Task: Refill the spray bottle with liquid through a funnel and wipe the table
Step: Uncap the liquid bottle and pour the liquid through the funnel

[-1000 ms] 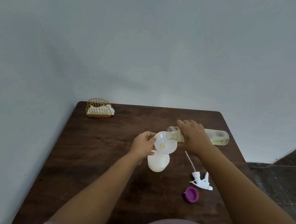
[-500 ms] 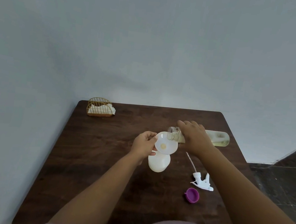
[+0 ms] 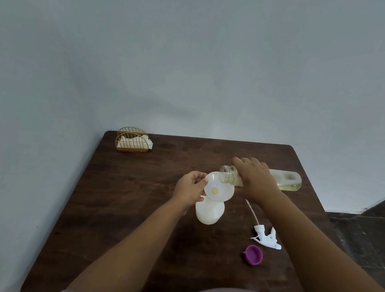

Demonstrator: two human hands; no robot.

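Observation:
A white spray bottle [image 3: 208, 213] stands upright in the middle of the dark wooden table [image 3: 122, 198], with a white funnel [image 3: 219, 189] sitting in its neck. My left hand [image 3: 190, 188] pinches the funnel's left rim. My right hand [image 3: 255, 178] grips a clear refill bottle [image 3: 285, 180] of pale yellow liquid, tipped on its side with its open mouth over the funnel's right edge. A little yellowish liquid shows at the funnel's centre.
The white spray trigger head [image 3: 266, 238] with its dip tube lies to the right of the spray bottle. A purple cap [image 3: 253, 254] lies in front of it. A gold wire holder [image 3: 133, 140] with white napkins stands at the far left corner.
Almost nothing moved. The refill bottle stays tipped over the funnel, and the yellowish spot in the funnel persists.

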